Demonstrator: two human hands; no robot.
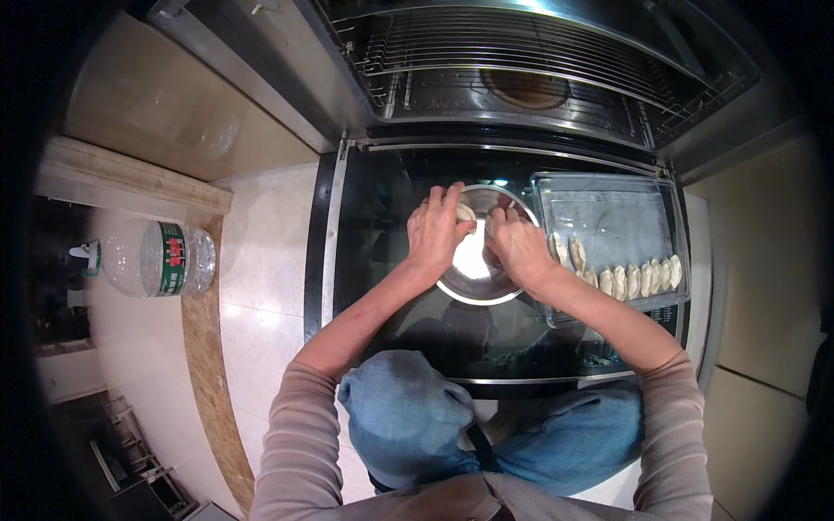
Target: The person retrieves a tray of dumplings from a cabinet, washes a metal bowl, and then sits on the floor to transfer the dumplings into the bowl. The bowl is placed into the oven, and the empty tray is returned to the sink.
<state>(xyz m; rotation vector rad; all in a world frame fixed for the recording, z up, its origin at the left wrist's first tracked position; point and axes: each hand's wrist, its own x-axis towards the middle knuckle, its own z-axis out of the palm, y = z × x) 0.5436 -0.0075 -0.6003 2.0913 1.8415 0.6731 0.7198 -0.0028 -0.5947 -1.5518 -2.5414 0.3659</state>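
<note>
A round stainless-steel bowl [485,292] stands on the black glass of a lowered oven door [391,332]. At its left rim, my left hand [435,228] grips a pale folded dumpling [465,213] between thumb and fingers. My right hand [518,242] reaches into the bowl with bunched fingertips pointing down; whether they pinch anything is hidden. Right of the bowl lies a clear rectangular tray [606,202]. Several dumplings [633,281] line its near side, with another dumpling [576,254] slightly farther back. My right forearm crosses the tray's near left corner and covers part of it.
Beyond the door gapes the oven, with a wire rack [528,42] inside. A large plastic water bottle [159,257] lies or stands on the floor at left, near a brown stone strip [208,365]. My jeans-clad knees [407,410] come close to the door's front edge.
</note>
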